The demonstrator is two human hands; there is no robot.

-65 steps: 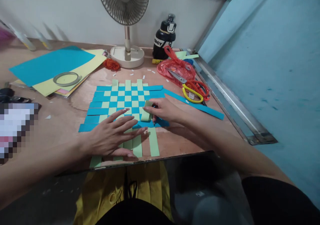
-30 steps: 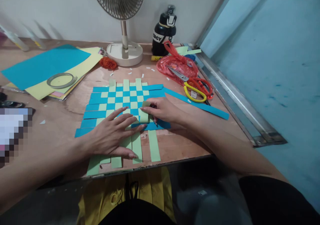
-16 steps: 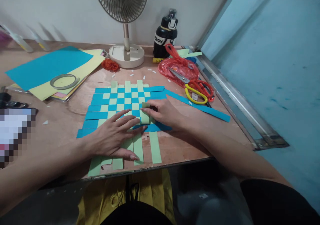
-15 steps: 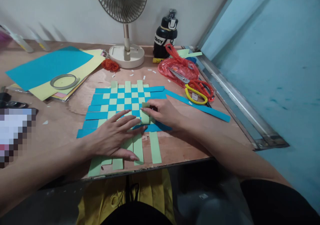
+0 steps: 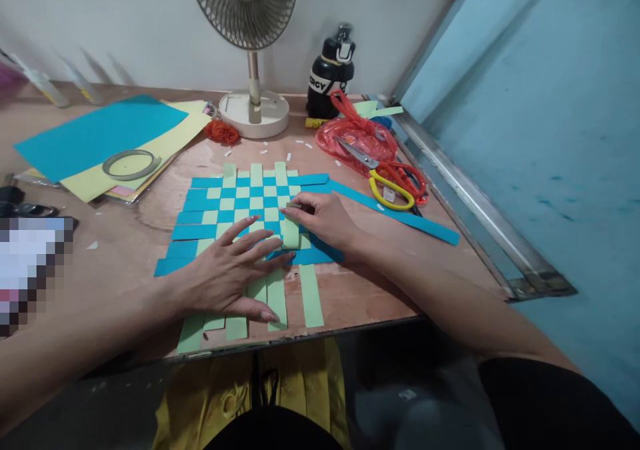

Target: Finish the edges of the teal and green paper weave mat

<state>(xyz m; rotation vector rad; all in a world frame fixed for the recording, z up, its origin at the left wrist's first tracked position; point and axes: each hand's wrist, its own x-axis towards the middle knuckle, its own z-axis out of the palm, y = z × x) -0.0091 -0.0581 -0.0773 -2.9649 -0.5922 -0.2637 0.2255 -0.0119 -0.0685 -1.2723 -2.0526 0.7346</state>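
Observation:
A checkered weave of blue and pale green paper strips [image 5: 242, 203] lies flat on the wooden table. My left hand [image 5: 240, 267] rests on its lower part, palm down with the fingers spread. With thumb and fingers pinched, my right hand [image 5: 325, 218] holds the folded-back end of a pale green paper strip [image 5: 291, 234] over the right side of the weave. Pale green strip ends [image 5: 312, 297] stick out toward the table's front edge. Parts of the weave are hidden under both hands.
Scissors [image 5: 393, 190] with yellow and red handles lie at the right beside a red plastic bag [image 5: 345, 140]. A loose blue strip [image 5: 425, 225] lies nearby. Behind stand a fan [image 5: 254, 113] and a black bottle [image 5: 327, 70]. Paper sheets [image 5: 100, 137] with a tape roll [image 5: 131, 165] are at left.
My right hand has shifted slightly, its fingers still pinching the folded green strip. My left hand stays spread on the weave.

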